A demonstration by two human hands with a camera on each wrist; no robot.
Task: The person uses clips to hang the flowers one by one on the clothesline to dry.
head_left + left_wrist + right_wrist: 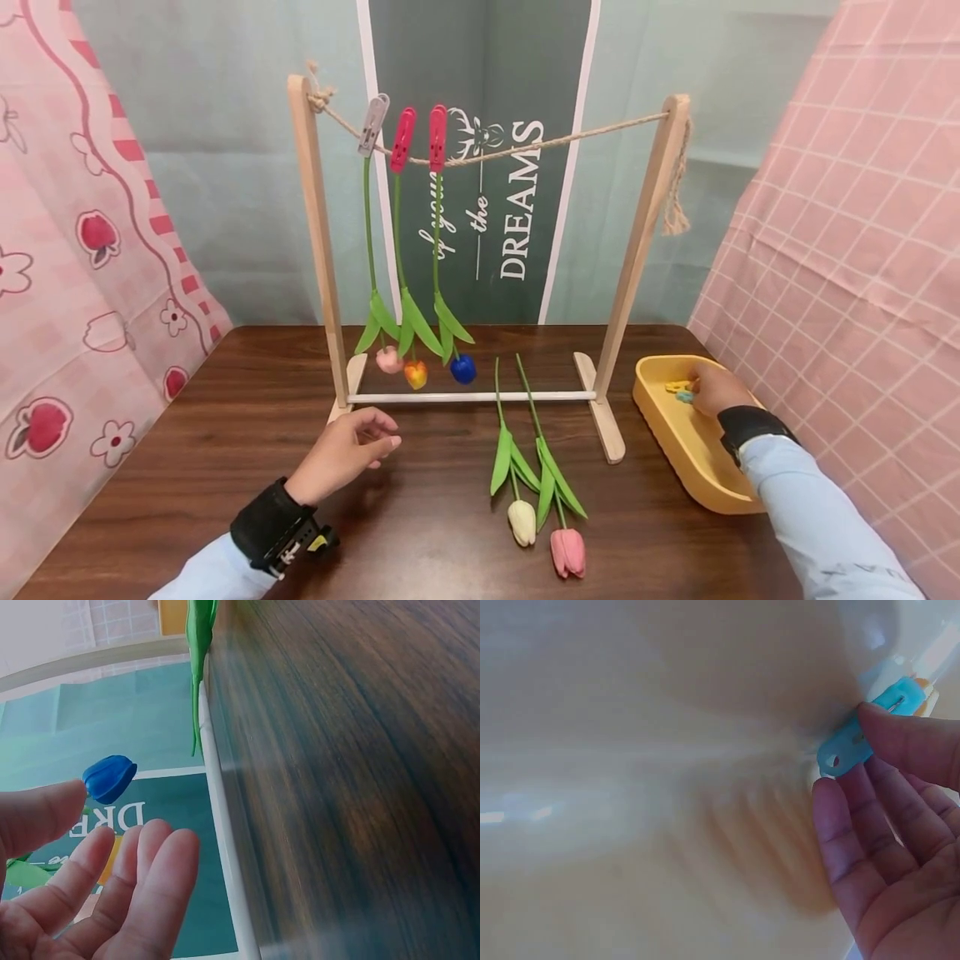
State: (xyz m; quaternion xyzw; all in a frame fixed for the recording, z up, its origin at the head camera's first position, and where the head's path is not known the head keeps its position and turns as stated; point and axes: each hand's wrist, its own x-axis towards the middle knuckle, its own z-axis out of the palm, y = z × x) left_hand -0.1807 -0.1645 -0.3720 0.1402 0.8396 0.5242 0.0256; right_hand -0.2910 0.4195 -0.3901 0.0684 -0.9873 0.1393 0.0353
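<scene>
Inside the yellow tray [722, 500], my right hand [718, 392] pinches a light blue clothespin [877, 724] between thumb and fingers. A yellow clothespin [677, 386] lies beside it. My left hand [347, 452] hovers over the table, fingers loosely bent and holding nothing, below three hanging tulips: pink [389, 360], orange-yellow [416, 375] and blue [463, 369]. A grey clothespin [372, 125] and two red clothespins [402, 140] fix their stems to the rope [555, 142]. On the table lie a cream tulip [522, 523] and a pink tulip [567, 552].
A wooden frame [637, 250] carries the rope between two posts, with a white bar [472, 397] low across its feet. The brown table [187, 467] runs up to a grey-green curtain [225, 167]. Pink cloths [847, 217] hang at both sides.
</scene>
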